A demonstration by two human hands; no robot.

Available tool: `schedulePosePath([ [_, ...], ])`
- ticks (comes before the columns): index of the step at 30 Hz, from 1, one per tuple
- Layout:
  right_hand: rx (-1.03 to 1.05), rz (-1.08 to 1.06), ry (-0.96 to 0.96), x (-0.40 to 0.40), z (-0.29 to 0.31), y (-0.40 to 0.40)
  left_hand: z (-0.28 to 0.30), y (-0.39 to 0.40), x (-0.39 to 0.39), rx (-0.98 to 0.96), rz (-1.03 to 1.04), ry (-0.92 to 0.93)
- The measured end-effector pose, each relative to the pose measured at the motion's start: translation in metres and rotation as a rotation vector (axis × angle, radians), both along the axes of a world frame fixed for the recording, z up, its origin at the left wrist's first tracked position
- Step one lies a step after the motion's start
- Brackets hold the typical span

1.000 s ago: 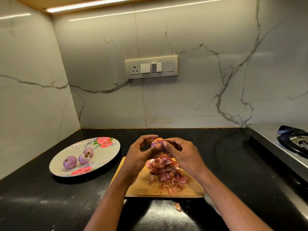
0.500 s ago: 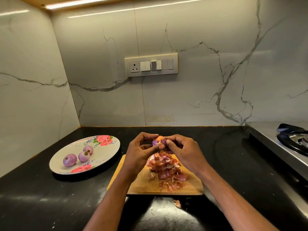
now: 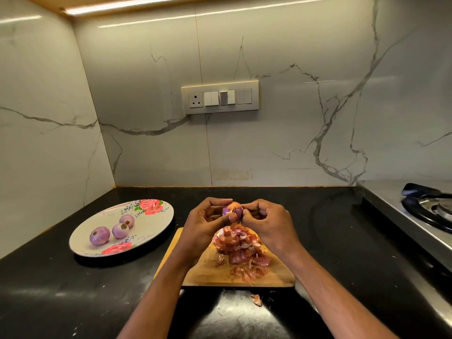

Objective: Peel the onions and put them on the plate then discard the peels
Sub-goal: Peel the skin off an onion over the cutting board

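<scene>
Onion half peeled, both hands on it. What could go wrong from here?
1. The onion, pinched between left hand and right hand, may slip and fall.
2. The peel pile already sheds: one scrap lies off the board on the counter.

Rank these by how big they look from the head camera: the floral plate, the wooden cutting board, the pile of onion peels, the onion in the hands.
1. Round floral plate and wooden cutting board: too alike, and the arms hide part of the board.
2. Pile of reddish onion peels.
3. Half-peeled purple onion.
</scene>
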State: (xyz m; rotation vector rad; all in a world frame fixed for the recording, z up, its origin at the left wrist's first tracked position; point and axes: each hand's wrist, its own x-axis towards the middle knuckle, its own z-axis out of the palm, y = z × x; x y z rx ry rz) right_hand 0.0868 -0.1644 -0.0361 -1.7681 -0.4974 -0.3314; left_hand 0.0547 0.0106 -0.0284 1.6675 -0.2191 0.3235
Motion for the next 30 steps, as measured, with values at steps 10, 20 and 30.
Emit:
schedulePosePath([
  [10,0.118,0.137,0.125,0.002,0.005,-0.003,0.002,0.006,0.001,-0.116,-0.104,0.052],
  [20,0.176,0.278,0.194,0.004,0.008,-0.008,0.002,0.002,0.002,-0.113,-0.033,0.059],
  [30,-0.244,0.025,-0.06,0.008,0.005,-0.015,0.005,0.012,-0.002,-0.225,-0.09,0.088],
])
